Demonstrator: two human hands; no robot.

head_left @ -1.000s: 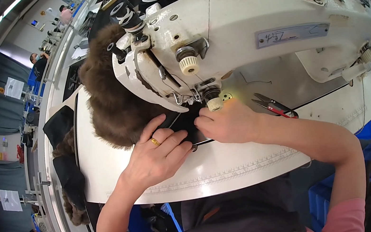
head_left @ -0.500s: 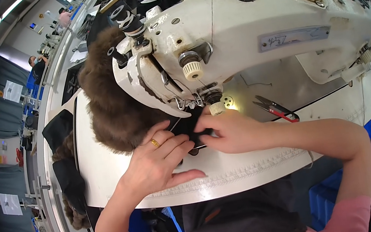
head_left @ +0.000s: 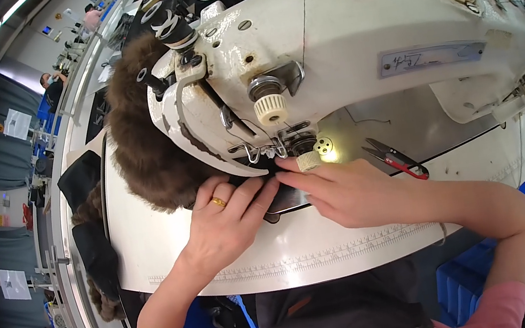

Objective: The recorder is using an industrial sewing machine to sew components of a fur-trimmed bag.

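Fur piece (head_left: 145, 147) on the worktop (head_left: 328, 242), at left, near edge by my left hand (head_left: 226, 217); right hand (head_left: 355, 191) just beside, under the sewing machine (head_left: 352, 35). Both grips half-curled; pinching or only pressing, I can't tell. Best press evenly, well clear of the stitching end.

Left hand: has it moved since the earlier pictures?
Yes: the left hand has shifted slightly forward, judged against the fixed white sewing machine.

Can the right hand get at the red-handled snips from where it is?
Probably yes: the red-handled snips lie uncovered beside the right hand, on its forearm side, with nothing visible blocking them. It would likely need to draw back from the sewing machine first.
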